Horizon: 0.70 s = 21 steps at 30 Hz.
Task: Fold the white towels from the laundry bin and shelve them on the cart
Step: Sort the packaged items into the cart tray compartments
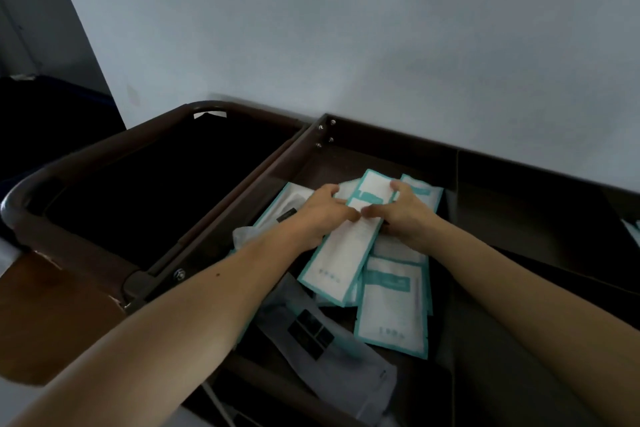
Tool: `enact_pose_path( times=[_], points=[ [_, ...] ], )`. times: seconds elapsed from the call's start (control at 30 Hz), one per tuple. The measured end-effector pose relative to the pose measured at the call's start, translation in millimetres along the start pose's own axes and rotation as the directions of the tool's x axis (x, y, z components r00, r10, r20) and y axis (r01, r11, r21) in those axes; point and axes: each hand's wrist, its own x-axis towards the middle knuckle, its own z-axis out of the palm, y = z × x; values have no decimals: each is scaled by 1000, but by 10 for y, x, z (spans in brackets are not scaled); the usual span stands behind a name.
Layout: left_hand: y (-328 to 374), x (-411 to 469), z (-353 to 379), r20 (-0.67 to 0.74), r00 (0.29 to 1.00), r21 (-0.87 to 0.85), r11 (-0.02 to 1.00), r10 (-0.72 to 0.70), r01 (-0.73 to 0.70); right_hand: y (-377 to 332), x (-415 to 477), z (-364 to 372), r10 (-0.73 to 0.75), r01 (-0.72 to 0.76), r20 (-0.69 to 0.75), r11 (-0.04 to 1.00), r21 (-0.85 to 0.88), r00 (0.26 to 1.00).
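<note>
Dark cart tray (398, 154), left hand (320, 217) and right hand (408, 217) gripping teal-edged packet (341, 255), long axis near-left to far-right

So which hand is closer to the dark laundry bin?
Left. The left hand is just right of the laundry bin; the right hand farther right, on the teal-edged packets.

Plain pale grey painted wall (363, 31) across most of the view, smooth and bare, under dim, cool, even light. At far left, past a slanting corner edge, a darker grey wall section (31, 10) in shade. Beneath that, a near-black shadowed mass with a blue edge (52, 114), too dark to identify. At lower left, a flat brown wood-toned surface (52, 322).
</note>
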Motion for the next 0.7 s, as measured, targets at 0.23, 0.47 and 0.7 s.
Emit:
enact_pose_path(
  times=[0.23,0.47,0.7],
  points=[
    [42,-53,-1,75,997,75,997,7,-12,-41,-27,-78,-73,70,-158,997,-25,985],
    [8,-32,-82,174,963,809,527,207,-259,-93,-75,-211,51,-42,-177,998,54,983],
    [109,-180,-206,444,886,889,193,-134,-416,-60,-68,-197,43,-51,-115,996,-69,992]
  ],
)
